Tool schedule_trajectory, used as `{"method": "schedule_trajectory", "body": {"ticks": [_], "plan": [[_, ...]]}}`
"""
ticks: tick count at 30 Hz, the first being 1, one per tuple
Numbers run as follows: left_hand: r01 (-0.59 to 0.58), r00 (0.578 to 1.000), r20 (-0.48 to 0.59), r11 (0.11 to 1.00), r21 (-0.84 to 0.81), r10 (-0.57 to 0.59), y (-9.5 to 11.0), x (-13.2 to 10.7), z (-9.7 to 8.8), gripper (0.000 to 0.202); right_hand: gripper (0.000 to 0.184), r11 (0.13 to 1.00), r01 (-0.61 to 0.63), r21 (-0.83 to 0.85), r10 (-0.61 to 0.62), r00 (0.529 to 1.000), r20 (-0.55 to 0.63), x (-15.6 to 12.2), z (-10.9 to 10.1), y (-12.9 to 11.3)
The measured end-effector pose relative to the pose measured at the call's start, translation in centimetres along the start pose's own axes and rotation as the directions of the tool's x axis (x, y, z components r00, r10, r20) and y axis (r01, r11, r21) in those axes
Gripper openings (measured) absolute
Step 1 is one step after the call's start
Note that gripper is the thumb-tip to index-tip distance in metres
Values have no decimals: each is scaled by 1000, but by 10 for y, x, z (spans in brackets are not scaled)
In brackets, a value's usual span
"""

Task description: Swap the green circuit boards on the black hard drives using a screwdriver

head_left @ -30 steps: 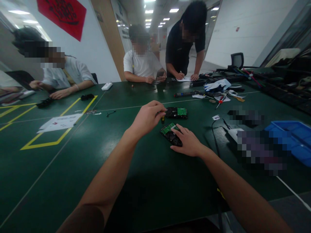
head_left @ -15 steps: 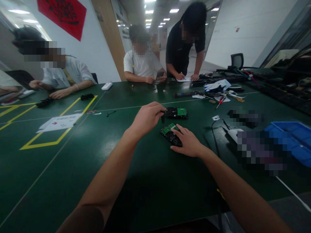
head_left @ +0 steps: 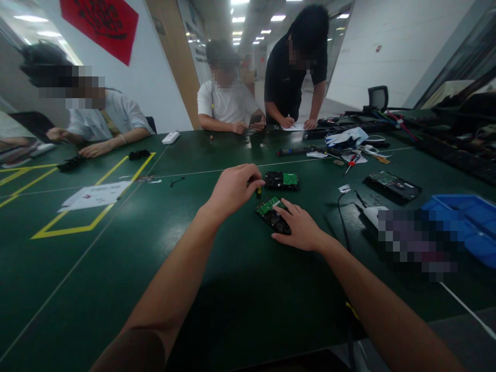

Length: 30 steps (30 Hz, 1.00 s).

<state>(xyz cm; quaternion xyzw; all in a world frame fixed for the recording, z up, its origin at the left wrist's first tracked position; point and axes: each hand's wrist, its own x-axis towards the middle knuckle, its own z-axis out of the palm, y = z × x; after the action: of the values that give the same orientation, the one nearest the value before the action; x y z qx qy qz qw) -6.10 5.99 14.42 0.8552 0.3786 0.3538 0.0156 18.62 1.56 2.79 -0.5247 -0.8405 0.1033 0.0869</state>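
My left hand (head_left: pixel 232 190) is closed around a small dark screwdriver (head_left: pixel 258 192) with a yellow band, held upright just left of a hard drive (head_left: pixel 269 211) that lies circuit side up with its green board showing. My right hand (head_left: pixel 300 230) lies flat on the near end of that drive, fingers spread, pressing it onto the green table (head_left: pixel 240 289). A second hard drive (head_left: pixel 282 180) with a green board lies just beyond them. A third drive (head_left: pixel 392 185) rests further right.
Three other people are at the far side: two seated, one standing and writing. A blue tray (head_left: pixel 468 214) sits at the right, with a white adapter and black cable (head_left: pixel 346 219) beside it. Tools, a glove and papers (head_left: pixel 349 144) lie beyond. Yellow tape and a sheet (head_left: pixel 96 195) mark the left.
My left hand has shifted slightly while it turns the screwdriver in its fingers. My right hand and the drive have not moved.
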Motion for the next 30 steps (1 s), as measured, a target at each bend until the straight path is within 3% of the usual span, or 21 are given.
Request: {"method": "schedule_trajectory", "body": {"ticks": [11, 21, 30], "plan": [[-85, 996, 18, 995, -45, 86, -1, 1, 3, 17, 93, 999, 23, -22, -24, 999, -28, 1, 4, 2], [-58, 998, 19, 998, -15, 58, 0, -1, 0, 23, 95, 1000, 9, -5, -9, 1000, -11, 1, 1, 1], [2, 1000, 19, 1000, -17, -2, 1, 0, 1, 12, 94, 1000, 8, -7, -9, 1000, -9, 1, 1, 1]]}}
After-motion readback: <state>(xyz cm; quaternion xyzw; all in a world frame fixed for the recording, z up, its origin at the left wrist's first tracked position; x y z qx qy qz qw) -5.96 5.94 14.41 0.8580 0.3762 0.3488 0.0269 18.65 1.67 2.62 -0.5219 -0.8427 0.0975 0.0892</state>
